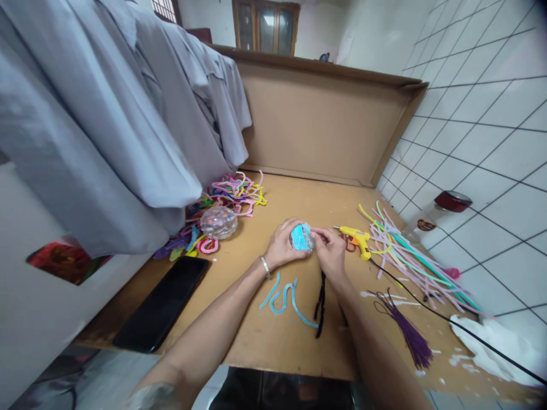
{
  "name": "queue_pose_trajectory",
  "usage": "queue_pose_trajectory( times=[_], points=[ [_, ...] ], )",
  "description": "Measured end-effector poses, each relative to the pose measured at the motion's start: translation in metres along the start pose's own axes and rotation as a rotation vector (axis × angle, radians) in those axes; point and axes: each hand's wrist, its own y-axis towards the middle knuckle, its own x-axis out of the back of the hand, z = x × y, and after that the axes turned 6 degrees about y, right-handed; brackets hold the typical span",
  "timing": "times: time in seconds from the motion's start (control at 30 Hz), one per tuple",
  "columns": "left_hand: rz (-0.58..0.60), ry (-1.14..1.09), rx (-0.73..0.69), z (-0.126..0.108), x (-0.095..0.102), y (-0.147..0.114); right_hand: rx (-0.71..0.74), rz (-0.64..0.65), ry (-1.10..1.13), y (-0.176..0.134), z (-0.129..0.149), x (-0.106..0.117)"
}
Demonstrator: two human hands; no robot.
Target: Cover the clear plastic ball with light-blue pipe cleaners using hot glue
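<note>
left hand clasping a blue-and-clear ball, right hand pressing fingertips together at its edge, blue strips lying on the bench

**Left hand hides part of blue-banded ball**

Whatever the right hand may pinch at its edge is too small to tell. Grey cloth, cut off at left and top, covers part of the pipe-cleaner heap. The forearms leave at the bottom, the glue gun's cord at right. The jar's label is unreadable.
</note>
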Motion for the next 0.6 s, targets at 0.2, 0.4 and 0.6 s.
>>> queue_pose_trajectory(
  times=[0.2,0.4,0.6],
  points=[
    [0.029,0.0,0.006,0.0021,0.0003,-0.0003,-0.086,0.057,-0.03,0.0025,-0.0029,0.0028],
    [0.034,-0.06,0.02,-0.0002,-0.0005,-0.0018,-0.097,0.045,0.055,0.0036,-0.0078,-0.0001],
    [0.03,-0.091,0.013,0.0004,-0.0017,-0.0017,-0.058,0.068,0.11,0.0038,-0.0082,-0.0027]
  ],
)
